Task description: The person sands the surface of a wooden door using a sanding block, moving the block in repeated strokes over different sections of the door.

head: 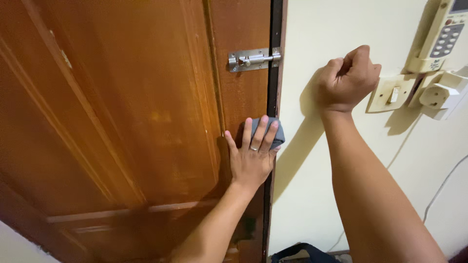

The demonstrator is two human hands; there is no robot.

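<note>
The left hand, fingers spread flat, presses a grey cloth against the wooden door at its right edge, below the slide bolt; the right hand, a closed empty fist, rests on the cream wall beside a light switch.

The door is reddish-brown wood with a smooth, slightly glossy varnish that shows faint sheen and streaks. Its bolt is bright brushed metal. The cloth under the left hand is soft grey fabric, matt. The wall is smooth cream paint, matt. The switch, plug and remote are smooth cream and white plastic.
</note>
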